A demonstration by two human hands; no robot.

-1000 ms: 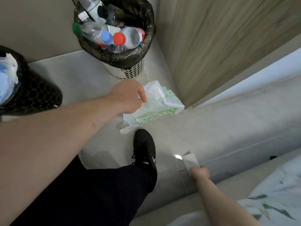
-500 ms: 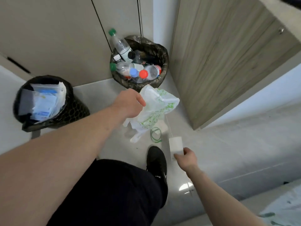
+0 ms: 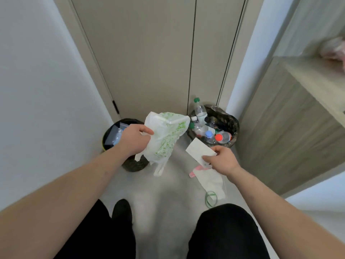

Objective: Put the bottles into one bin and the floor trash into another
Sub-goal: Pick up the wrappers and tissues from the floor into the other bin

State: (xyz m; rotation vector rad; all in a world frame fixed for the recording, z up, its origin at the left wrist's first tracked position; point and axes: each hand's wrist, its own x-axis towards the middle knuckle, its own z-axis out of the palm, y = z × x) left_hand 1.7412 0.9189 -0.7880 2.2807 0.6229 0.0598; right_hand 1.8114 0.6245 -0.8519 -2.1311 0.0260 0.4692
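My left hand [image 3: 133, 140] grips a crumpled white plastic bag with green print [image 3: 165, 139], held in the air just right of the black mesh bin [image 3: 134, 166] that holds paper and plastic scraps. My right hand [image 3: 222, 159] pinches a white paper slip [image 3: 199, 150] above the floor, in front of the bin lined with a dark bag [image 3: 228, 122]. That bin is full of plastic bottles [image 3: 211, 134] with green, blue and red caps.
On the grey floor below my right hand lie a white tissue [image 3: 212, 181], a pink scrap [image 3: 196, 170] and a green rubber band [image 3: 211, 199]. A wooden cabinet [image 3: 291, 128] stands at the right, closet doors [image 3: 158, 53] behind the bins. My legs and shoe [image 3: 122, 210] are at the bottom.
I have straightened up, so both bins now sit ahead. My left hand has lifted the bag off the floor toward the black bin. My right hand has raised the paper slip.
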